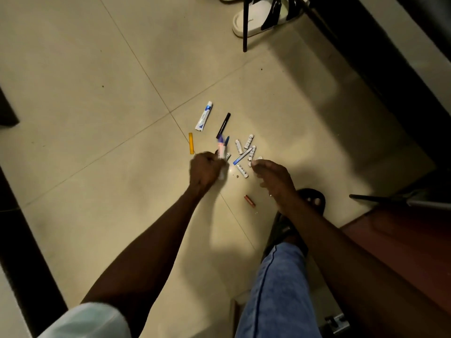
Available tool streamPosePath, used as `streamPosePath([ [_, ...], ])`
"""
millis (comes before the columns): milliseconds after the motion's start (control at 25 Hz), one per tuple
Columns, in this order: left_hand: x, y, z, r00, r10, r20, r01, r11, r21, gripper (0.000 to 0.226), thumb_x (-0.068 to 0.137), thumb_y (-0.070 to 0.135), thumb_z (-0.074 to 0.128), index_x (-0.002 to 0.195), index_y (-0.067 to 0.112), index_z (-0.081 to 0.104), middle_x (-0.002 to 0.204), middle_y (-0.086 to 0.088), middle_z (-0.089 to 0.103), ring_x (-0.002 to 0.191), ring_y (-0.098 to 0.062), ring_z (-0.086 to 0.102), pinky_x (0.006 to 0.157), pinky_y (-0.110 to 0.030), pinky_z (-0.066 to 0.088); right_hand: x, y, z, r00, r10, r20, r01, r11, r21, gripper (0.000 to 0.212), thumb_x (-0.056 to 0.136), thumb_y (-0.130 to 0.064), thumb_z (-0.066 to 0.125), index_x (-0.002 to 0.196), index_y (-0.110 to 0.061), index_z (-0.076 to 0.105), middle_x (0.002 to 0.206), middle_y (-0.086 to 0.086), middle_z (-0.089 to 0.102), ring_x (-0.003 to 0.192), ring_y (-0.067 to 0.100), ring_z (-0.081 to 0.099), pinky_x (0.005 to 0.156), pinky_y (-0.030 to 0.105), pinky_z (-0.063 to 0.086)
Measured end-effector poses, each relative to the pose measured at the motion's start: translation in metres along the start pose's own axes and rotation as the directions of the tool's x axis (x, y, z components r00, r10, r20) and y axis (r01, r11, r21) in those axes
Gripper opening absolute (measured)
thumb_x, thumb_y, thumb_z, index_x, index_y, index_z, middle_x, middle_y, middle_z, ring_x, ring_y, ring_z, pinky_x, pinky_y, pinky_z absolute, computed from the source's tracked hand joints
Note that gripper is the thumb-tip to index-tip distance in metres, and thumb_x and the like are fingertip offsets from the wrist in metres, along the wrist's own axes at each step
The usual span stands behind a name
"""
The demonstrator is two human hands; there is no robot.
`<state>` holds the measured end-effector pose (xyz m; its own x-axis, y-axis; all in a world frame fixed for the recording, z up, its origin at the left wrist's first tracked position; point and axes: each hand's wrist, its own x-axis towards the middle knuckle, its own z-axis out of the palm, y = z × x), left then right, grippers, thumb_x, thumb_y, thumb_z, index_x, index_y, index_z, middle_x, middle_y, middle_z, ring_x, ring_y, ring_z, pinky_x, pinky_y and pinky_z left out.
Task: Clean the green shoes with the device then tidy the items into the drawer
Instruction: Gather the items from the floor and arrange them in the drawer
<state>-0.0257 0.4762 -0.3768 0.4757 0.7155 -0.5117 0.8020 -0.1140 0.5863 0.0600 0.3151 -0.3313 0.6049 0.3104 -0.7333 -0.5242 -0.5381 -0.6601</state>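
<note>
Small items lie scattered on the tiled floor: a white and blue tube [203, 116], a black marker [223, 125], a short blue pen [227, 141], a yellow stick [191, 143], several white batteries [244, 144], a blue and white strip [242, 156] and a copper-coloured battery [249, 200]. My left hand [206, 170] grips a blurred pink-white stick [221, 148] with a purple tip, along with other small pieces hidden in the fist. My right hand [273, 181] hovers with fingers relaxed, its fingertips touching a white battery [258, 158]. No green shoes are in view.
A white slipper [253, 20] and black chair legs [245, 25] stand at the top. Dark furniture runs along the right and left edges. A brown wooden surface [402, 240] is at the right. My leg in jeans [275, 289] and a black sandal [314, 196] are below.
</note>
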Motion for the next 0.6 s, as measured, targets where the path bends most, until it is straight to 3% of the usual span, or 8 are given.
streamPosePath([
  [120, -0.047, 0.016, 0.006, 0.953, 0.139, 0.268, -0.116, 0.988, -0.100, 0.015, 0.076, 0.023, 0.079, 0.076, 0.012, 0.069, 0.060, 0.001, 0.064, 0.046, 0.004, 0.050, 0.051, -0.013, 0.039, 0.002, -0.003, 0.014, 0.992, 0.100, 0.075, -0.108, 0.987, 0.116, 0.011, 0.091, -0.026, 0.065, 0.088, -0.017, 0.070, 0.084, 0.001, 0.065, 0.081, 0.016, 0.057, 0.074, 0.029, 0.045],
  [200, -0.056, 0.014, 0.008, 0.931, 0.210, 0.298, -0.168, 0.973, -0.159, 0.018, 0.075, 0.024, 0.080, 0.083, 0.010, 0.071, 0.067, 0.003, 0.063, 0.055, 0.004, 0.051, 0.055, -0.010, 0.038, 0.002, 0.003, 0.020, 0.995, 0.099, -0.001, -0.098, 0.985, 0.142, 0.011, 0.089, -0.021, 0.068, 0.087, -0.011, 0.072, 0.081, 0.005, 0.067, 0.079, 0.019, 0.059, 0.074, 0.032, 0.047],
  [280, -0.047, 0.005, 0.005, 0.954, 0.192, 0.232, -0.141, 0.965, -0.220, 0.023, 0.076, 0.023, 0.078, 0.094, 0.011, 0.069, 0.080, 0.003, 0.064, 0.070, -0.002, 0.056, 0.064, -0.014, 0.041, 0.001, 0.006, 0.015, 0.990, 0.109, -0.094, -0.089, 0.976, 0.198, 0.012, 0.090, -0.023, 0.066, 0.082, -0.014, 0.072, 0.084, 0.005, 0.071, 0.082, 0.021, 0.063, 0.077, 0.035, 0.051],
  [320, -0.036, -0.003, 0.005, 0.980, 0.131, 0.147, -0.104, 0.979, -0.176, 0.024, 0.079, 0.021, 0.075, 0.099, 0.011, 0.068, 0.087, 0.001, 0.065, 0.078, -0.008, 0.058, 0.069, -0.019, 0.043, 0.001, 0.007, 0.010, 0.987, 0.122, -0.109, -0.092, 0.966, 0.241, 0.014, 0.092, -0.023, 0.064, 0.082, -0.016, 0.071, 0.087, 0.005, 0.072, 0.084, 0.022, 0.066, 0.079, 0.035, 0.053],
  [400, -0.011, -0.024, 0.006, 1.000, -0.005, -0.022, 0.006, 0.997, 0.081, 0.030, 0.082, 0.021, 0.068, 0.108, 0.007, 0.064, 0.102, -0.008, 0.065, 0.094, -0.022, 0.060, 0.077, -0.028, 0.046, 0.003, 0.008, -0.001, 0.985, 0.146, -0.094, -0.110, 0.943, 0.313, 0.014, 0.097, -0.019, 0.058, 0.088, -0.013, 0.067, 0.092, 0.010, 0.073, 0.083, 0.023, 0.069, 0.076, 0.031, 0.057],
  [480, 0.007, -0.039, 0.009, 0.996, -0.084, -0.023, 0.087, 0.940, 0.329, 0.039, 0.083, 0.030, 0.067, 0.112, 0.005, 0.062, 0.107, -0.014, 0.062, 0.101, -0.031, 0.058, 0.081, -0.038, 0.051, 0.001, 0.011, -0.009, 0.983, 0.169, -0.068, -0.139, 0.936, 0.323, 0.014, 0.099, -0.016, 0.054, 0.099, -0.005, 0.063, 0.092, 0.014, 0.072, 0.077, 0.023, 0.070, 0.069, 0.028, 0.058],
  [600, 0.017, -0.040, 0.017, 0.998, -0.044, 0.033, 0.027, 0.916, 0.401, 0.030, 0.086, 0.029, 0.064, 0.105, 0.005, 0.066, 0.103, -0.015, 0.063, 0.097, -0.032, 0.058, 0.076, -0.038, 0.050, -0.004, 0.014, -0.013, 0.977, 0.210, -0.033, -0.188, 0.926, 0.328, 0.012, 0.099, -0.014, 0.054, 0.097, -0.005, 0.061, 0.089, 0.016, 0.070, 0.075, 0.025, 0.068, 0.076, 0.036, 0.057],
])
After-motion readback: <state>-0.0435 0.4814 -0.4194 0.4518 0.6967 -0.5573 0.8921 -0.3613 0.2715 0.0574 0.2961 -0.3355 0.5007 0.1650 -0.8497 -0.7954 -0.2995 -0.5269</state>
